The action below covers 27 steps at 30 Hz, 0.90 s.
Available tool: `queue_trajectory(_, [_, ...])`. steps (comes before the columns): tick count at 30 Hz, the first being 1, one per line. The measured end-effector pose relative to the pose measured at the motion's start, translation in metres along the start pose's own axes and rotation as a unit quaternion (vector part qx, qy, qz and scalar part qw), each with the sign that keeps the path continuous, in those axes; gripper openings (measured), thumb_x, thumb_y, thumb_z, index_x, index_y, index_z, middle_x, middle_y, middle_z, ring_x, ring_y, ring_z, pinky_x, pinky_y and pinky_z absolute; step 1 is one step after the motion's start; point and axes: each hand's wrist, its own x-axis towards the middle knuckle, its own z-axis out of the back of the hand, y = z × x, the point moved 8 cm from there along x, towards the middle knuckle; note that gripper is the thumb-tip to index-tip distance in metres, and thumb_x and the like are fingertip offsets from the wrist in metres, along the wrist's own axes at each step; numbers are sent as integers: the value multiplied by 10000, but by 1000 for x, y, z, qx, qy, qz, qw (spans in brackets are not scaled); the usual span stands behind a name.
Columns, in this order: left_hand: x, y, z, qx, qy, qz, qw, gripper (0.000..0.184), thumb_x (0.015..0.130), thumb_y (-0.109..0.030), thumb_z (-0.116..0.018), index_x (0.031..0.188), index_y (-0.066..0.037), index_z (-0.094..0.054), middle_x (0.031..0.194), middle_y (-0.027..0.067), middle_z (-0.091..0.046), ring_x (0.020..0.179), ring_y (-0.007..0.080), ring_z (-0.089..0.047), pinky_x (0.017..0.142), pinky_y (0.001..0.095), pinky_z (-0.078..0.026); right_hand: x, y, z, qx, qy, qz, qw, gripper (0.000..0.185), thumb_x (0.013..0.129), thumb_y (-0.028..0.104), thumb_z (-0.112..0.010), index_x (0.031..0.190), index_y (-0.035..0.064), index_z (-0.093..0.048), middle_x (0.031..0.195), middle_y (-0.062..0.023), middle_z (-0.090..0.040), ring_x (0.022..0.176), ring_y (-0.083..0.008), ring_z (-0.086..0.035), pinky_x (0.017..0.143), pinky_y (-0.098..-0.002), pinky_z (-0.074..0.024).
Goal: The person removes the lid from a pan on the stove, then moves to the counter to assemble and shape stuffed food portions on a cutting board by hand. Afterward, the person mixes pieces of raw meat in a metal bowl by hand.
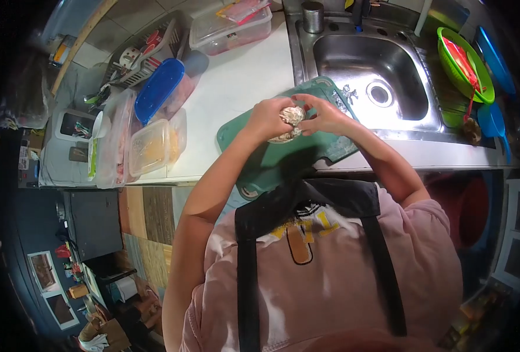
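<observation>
A pale, lumpy, crinkled item (292, 115) is held between both hands over a green cutting board (272, 161). My left hand (267, 119) curls its fingers round the item's left side. On the right side, my right hand (324, 115) has its thumb and fingers bent about the item, fingertips close to it or touching. More of the same pale material shows just below the hands, over the board. What exactly the item is cannot be made out. The board lies on the white counter, its right end beside the sink.
A steel sink (365, 82) lies to the right, with a metal cup (313, 17) behind its left edge. A green basket (465, 64) and a blue dipper (493, 122) are at far right. Plastic containers (151, 146), a blue-lidded box (159, 91) and a dish rack (154, 56) stand left.
</observation>
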Motion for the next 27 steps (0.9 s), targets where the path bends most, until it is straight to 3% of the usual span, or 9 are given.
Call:
queue_trajectory(1, [-2, 4, 5, -52, -22, 10, 998, 373, 519, -192, -705, 852, -59, -601, 808, 102, -617, 745, 253, -600, 669, 330, -479, 1, -6, -3, 76, 2, -21, 997, 642, 689, 49, -629, 1256, 7, -331, 916, -104, -502, 702, -168, -588, 623, -269, -529])
queue_trajectory(6, [-10, 27, 16, -177, -81, 34, 980, 332, 524, -134, -693, 832, -32, -621, 760, 91, -634, 691, 156, -614, 658, 257, -481, 5, -8, -13, 161, -24, -51, 985, 594, 709, 6, -587, 1251, 8, -344, 891, -74, -491, 749, -158, -563, 603, -261, -536])
queue_trajectory(8, [-12, 33, 25, -229, -102, 60, 966, 298, 552, -51, -691, 833, -22, -594, 765, -2, -601, 715, 72, -554, 675, 219, -460, 5, -1, -15, 168, -32, -49, 984, 583, 710, 4, -583, 1246, 6, -352, 896, -76, -493, 762, -156, -556, 605, -263, -538])
queue_trajectory(11, [-12, 39, 32, -288, -113, 84, 947, 267, 555, -39, -676, 810, -31, -598, 763, 3, -603, 702, 76, -558, 659, 223, -463, 6, 6, -10, 145, -69, -25, 987, 556, 720, -1, -564, 1238, 2, -363, 883, -73, -499, 762, -153, -553, 609, -265, -542])
queue_trajectory(13, [-11, 48, 32, -361, -124, 89, 920, 256, 558, -24, -664, 805, -41, -597, 754, 1, -602, 681, 76, -558, 636, 225, -466, 7, 5, -13, 162, -54, -56, 984, 495, 754, 13, -537, 1227, 20, -390, 973, -71, -446, 814, -171, -541, 623, -271, -532])
queue_trajectory(17, [-15, 54, 27, -458, -144, 93, 872, 269, 590, 7, -653, 846, -28, -579, 789, 15, -596, 700, 89, -560, 642, 226, -468, 7, -6, -16, 152, -55, -84, 983, 489, 756, 7, -529, 1225, 10, -392, 975, -74, -454, 829, -167, -540, 623, -267, -531])
queue_trajectory(19, [-16, 55, 31, -543, -169, 82, 818, 279, 621, 32, -647, 881, -17, -559, 819, 26, -588, 724, 97, -558, 654, 223, -468, 7, -12, -12, 187, -99, -70, 975, 468, 732, -23, -529, 1188, -23, -425, 854, -67, -492, 733, -165, -559, 572, -260, -551])
queue_trajectory(24, [-20, 47, 53, -485, -195, 90, 848, 275, 634, 46, -648, 885, -16, -554, 830, 33, -586, 743, 95, -556, 670, 219, -466, 7, -14, -8, 152, -121, -86, 977, 488, 748, -33, -505, 1221, -23, -385, 974, -94, -470, 812, -175, -548, 606, -256, -539])
queue_trajectory(27, [-24, 40, 75, -530, -278, 38, 800, 310, 638, 88, -624, 916, -13, -529, 870, 44, -578, 777, 116, -563, 688, 231, -475, 7, -15, -2, 146, -142, -83, 975, 485, 740, -33, -509, 1211, -30, -395, 985, -103, -476, 798, -178, -555, 592, -254, -541])
